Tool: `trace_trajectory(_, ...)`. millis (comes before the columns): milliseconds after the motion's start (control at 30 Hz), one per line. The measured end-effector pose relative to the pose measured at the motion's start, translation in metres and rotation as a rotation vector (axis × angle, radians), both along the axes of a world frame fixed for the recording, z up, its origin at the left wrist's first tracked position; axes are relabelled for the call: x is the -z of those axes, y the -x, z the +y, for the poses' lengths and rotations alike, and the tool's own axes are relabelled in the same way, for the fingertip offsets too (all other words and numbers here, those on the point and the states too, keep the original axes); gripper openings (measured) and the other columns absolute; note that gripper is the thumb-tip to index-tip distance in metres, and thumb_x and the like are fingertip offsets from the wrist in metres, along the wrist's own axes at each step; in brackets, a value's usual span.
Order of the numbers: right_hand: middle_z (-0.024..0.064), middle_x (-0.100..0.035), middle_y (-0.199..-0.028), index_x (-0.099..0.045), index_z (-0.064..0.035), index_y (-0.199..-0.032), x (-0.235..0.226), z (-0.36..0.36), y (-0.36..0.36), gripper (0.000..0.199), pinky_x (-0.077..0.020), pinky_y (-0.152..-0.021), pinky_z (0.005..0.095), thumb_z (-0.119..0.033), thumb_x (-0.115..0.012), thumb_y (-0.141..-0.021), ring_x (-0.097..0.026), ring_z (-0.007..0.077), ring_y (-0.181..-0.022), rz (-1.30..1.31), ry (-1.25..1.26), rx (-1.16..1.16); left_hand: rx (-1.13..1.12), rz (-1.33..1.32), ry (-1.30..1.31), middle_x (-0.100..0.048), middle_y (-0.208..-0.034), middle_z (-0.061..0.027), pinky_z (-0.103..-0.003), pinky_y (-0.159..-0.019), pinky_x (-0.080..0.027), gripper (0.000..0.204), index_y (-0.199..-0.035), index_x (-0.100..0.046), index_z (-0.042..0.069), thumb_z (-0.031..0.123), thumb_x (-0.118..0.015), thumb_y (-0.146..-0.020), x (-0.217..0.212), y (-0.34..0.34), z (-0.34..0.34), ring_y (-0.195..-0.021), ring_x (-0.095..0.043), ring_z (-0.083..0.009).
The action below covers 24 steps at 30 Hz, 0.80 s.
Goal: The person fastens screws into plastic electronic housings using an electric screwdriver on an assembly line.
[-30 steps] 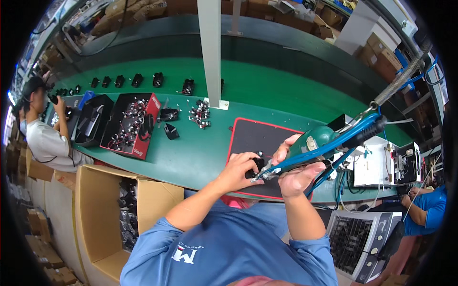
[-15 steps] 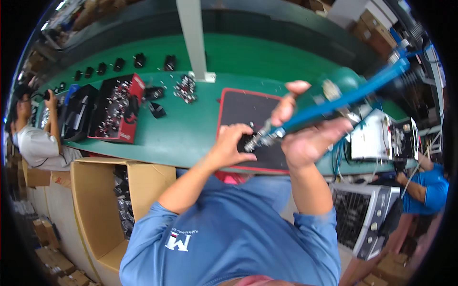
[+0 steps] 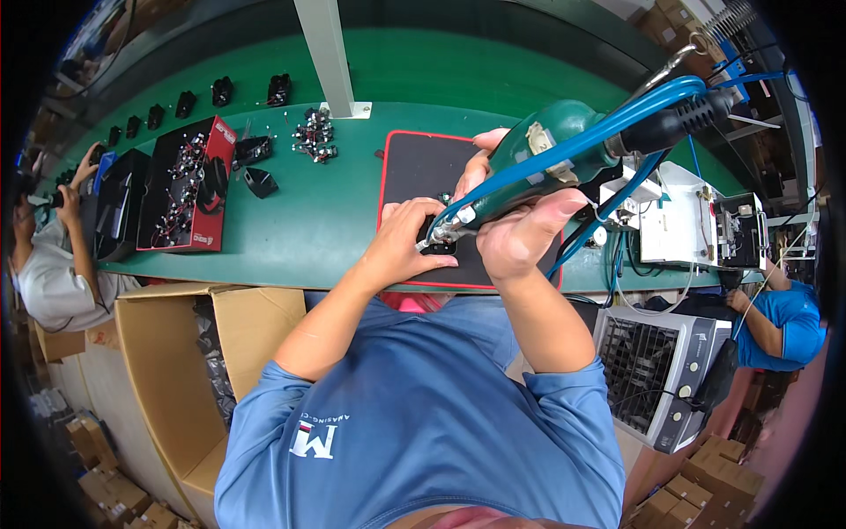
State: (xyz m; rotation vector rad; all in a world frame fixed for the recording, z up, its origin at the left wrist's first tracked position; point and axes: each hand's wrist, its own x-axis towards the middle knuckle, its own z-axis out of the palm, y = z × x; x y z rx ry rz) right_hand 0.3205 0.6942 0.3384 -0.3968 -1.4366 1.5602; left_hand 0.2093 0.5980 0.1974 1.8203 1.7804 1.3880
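Observation:
My right hand (image 3: pixel 520 220) grips a green powered screwdriver (image 3: pixel 551 145) with a blue hose, its tip pointing down at a small black part (image 3: pixel 438 247). My left hand (image 3: pixel 401 242) pinches that black part and holds it flat on the black mat with a red border (image 3: pixel 414 172). The screwdriver tip touches or nearly touches the part; my fingers hide most of it.
A red-and-black tray of small parts (image 3: pixel 189 185) and loose black parts (image 3: pixel 313 141) lie on the green bench. An open cardboard box (image 3: pixel 167 361) stands below left. A white machine (image 3: pixel 692 220) sits at right. Other people work at far left (image 3: pixel 48 264) and right (image 3: pixel 780 322).
The screwdriver has tilted and its tip has come down onto the black part under my left hand. The view has shifted closer over the mat.

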Motion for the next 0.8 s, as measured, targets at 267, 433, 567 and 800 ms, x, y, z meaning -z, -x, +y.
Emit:
trace_trajectory(267,0.0104,-0.061,-0.072,-0.058,0.0086,-0.116,-0.003,-0.002,0.001,0.115,-0.0514,-0.055,0.0279,-0.097,-0.028,-0.083,-0.061,0.0164,-0.062,0.018,-0.006,0.043,0.016,0.011,0.04,-0.066,-0.126,-0.0094,-0.041,-0.098,-0.038,0.079,-0.125,-0.059,0.011,0.039,-0.097,-0.062,-0.002,0.0,0.002,-0.117,-0.062,-0.0304)
trace_trajectory(433,0.0097,-0.061,-0.074,-0.057,0.0068,-0.116,0.006,0.003,0.001,0.113,-0.0519,-0.055,0.0277,-0.098,-0.029,-0.082,-0.062,0.0165,-0.063,0.011,-0.008,-0.03,0.039,-0.029,0.04,-0.066,-0.125,-0.0095,-0.041,-0.098,-0.039,0.08,-0.125,-0.059,0.011,0.039,-0.098,-0.061,0.004,0.004,0.005,-0.116,-0.062,-0.0306)
trace_trajectory(567,0.0086,-0.061,-0.074,-0.057,0.0049,-0.116,0.014,0.002,0.0,0.113,-0.0523,-0.057,0.0278,-0.099,-0.031,-0.08,-0.061,0.0164,-0.064,0.014,-0.012,-0.035,0.014,-0.069,0.115,-0.066,-0.126,-0.01,-0.041,-0.097,-0.039,0.082,-0.127,-0.059,0.009,0.04,-0.097,-0.061,-0.003,0.005,0.0,-0.114,-0.062,-0.0321)
trace_trajectory(800,0.0082,-0.062,-0.08,-0.056,0.0052,-0.121,-0.024,0.016,0.006,0.112,-0.0532,-0.058,0.03,-0.097,-0.032,-0.082,-0.061,0.0172,-0.065,0.148,0.053,-0.049,0.015,-0.028,0.098,-0.063,-0.13,-0.0121,-0.041,-0.103,-0.04,0.084,-0.136,-0.057,0.009,0.037,-0.096,-0.066,-0.005,0.006,-0.001,-0.12,-0.058,-0.0325)
